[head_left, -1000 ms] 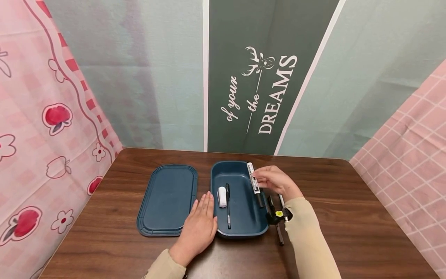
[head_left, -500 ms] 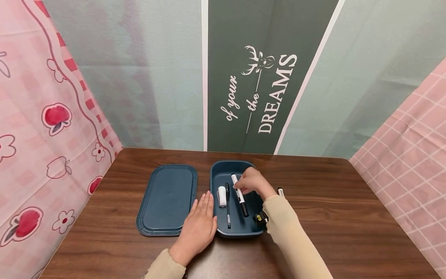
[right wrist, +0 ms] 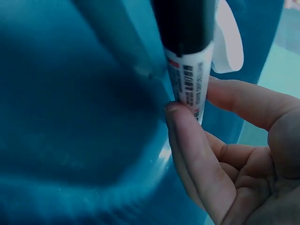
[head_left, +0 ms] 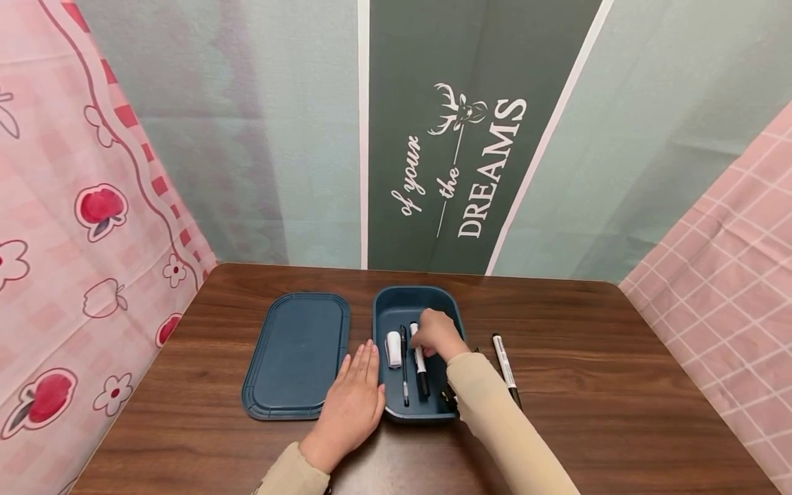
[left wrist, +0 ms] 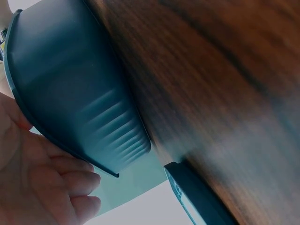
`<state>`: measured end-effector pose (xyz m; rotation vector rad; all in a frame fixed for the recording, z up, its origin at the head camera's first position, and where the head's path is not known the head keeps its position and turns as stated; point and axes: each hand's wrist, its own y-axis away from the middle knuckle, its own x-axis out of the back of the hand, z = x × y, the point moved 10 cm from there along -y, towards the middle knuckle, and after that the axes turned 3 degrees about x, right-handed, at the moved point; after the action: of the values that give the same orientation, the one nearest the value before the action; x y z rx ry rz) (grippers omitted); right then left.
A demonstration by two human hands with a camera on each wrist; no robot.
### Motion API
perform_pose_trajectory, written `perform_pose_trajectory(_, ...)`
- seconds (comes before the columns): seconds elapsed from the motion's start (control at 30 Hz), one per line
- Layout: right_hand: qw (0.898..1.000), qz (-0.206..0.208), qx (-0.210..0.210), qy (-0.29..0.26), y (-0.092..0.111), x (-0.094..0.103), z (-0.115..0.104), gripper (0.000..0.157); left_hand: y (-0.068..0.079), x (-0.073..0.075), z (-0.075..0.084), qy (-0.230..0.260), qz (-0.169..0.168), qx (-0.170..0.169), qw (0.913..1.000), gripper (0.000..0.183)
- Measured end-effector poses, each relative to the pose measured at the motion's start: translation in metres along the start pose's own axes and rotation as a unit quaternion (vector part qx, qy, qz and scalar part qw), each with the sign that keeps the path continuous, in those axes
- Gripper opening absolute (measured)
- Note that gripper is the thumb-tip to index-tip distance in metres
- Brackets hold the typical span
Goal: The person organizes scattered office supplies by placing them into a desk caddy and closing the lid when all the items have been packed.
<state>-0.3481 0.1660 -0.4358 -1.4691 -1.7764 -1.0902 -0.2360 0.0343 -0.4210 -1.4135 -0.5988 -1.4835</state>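
My right hand [head_left: 441, 333] pinches a white whiteboard marker with a black cap [head_left: 423, 381] between thumb and fingers, inside the blue plastic box [head_left: 399, 306]. In the right wrist view the marker [right wrist: 190, 77] shows its printed label. My left hand [head_left: 353, 393] lies with straight fingers along the box's left side; the left wrist view shows its fingers [left wrist: 77, 183] at the rim. Left of the held marker, a clear pen with a black cap [head_left: 405, 371] and a small white rounded object, possibly a stapler [head_left: 394, 349], lie in the box.
A blue lid [head_left: 300, 357] lies flat left of the box. Another white marker with a black end [head_left: 505, 364] is on the brown table [head_left: 594, 385] to the right, partly behind my right sleeve [head_left: 495, 412]. Curtains hang behind and at both sides.
My right hand has brought the marker from over the box's right rim leftward and down into the box, beside the pen. My left hand has stayed in place.
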Motion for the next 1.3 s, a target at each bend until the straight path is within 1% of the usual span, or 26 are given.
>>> perform_pose_trajectory(0.1, 1.0, -0.007, -0.001, 0.004, -0.001, -0.005, 0.0, 0.024, 0.0, 0.0, 0.0, 0.0, -0.001, 0.0, 1.0, 0.054)
perform_pose_trajectory(0.3, 1.0, -0.015, -0.002, 0.004, -0.004, -0.013, -0.001, 0.023, 0.0, 0.0, -0.001, 0.002, -0.001, -0.001, 1.0, 0.054)
perform_pose_trajectory(0.63, 1.0, -0.012, -0.005, -0.002, -0.003, -0.015, 0.001, 0.022, 0.0, 0.0, 0.0, 0.002, -0.006, 0.002, 1.0, 0.054)
perform_pose_trajectory(0.87, 1.0, -0.018, -0.006, -0.008, -0.003, -0.015, 0.001, 0.021, 0.0, 0.0, 0.0, 0.006, -0.005, 0.001, 1.0, 0.054)
perform_pose_trajectory(1.07, 0.999, -0.02, -0.021, -0.038, -0.002, -0.012, 0.002, 0.02, 0.001, 0.0, 0.0, 0.005, -0.001, -0.001, 1.0, 0.054)
perform_pose_trajectory(1.23, 0.998, -0.008, -0.012, -0.061, -0.002, -0.004, 0.004, 0.021, 0.0, 0.001, 0.001, 0.002, 0.008, -0.006, 1.0, 0.053)
perform_pose_trajectory(1.3, 0.997, -0.004, -0.008, -0.078, -0.003, -0.001, 0.005, 0.021, 0.0, 0.001, 0.001, 0.002, 0.008, -0.005, 1.0, 0.053)
